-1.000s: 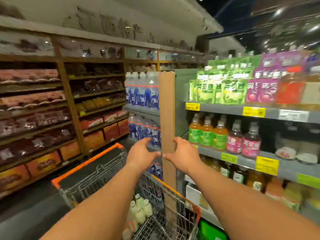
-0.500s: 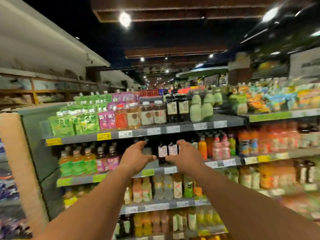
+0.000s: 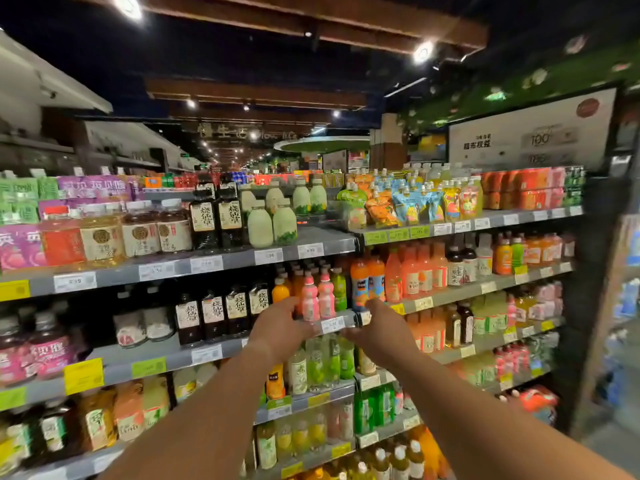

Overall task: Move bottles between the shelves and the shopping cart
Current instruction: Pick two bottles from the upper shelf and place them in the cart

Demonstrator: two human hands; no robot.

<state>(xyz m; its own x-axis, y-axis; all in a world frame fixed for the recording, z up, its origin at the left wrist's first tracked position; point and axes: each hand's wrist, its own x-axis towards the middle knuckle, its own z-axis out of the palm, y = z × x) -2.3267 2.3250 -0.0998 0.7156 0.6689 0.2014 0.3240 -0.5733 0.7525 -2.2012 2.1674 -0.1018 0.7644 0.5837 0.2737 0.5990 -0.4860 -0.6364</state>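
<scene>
At shelf edge: L hand, R hand, gap btwn.

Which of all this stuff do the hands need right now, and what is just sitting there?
For the job:
left hand
right hand
pink bottles on the shelf just beyond the hands
grey shelf they stand on

Just sitting there:
snack pouches
pale green bottles
white sign
ceiling lamps
</scene>
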